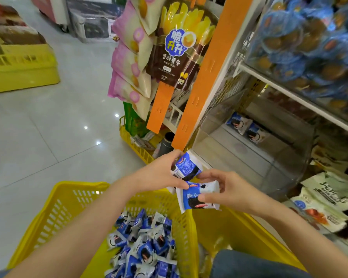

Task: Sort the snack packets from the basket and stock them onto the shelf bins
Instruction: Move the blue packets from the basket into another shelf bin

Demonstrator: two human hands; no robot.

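While both hands hover over the far rim of the yellow slotted plastic basket [78, 190], the left hand [161, 174] pinches a small blue-and-white snack packet [187, 165]. The right hand [228, 189] grips a second blue-and-white packet [195, 199] just beneath, seemingly touching the first. A heap of matching packets [143, 243] fills the basket. Beyond the basket, a clear plastic shelf bin [255, 157] holds two more packets [239, 123].

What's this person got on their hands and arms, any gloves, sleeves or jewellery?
Nothing shows on either. The left hand and right hand are bare: no gloves, rings or watch. Both forearms are uncovered to the picture's edge, so no sleeve is clearly in view. Blue denim shows at the bottom, likely trousers.
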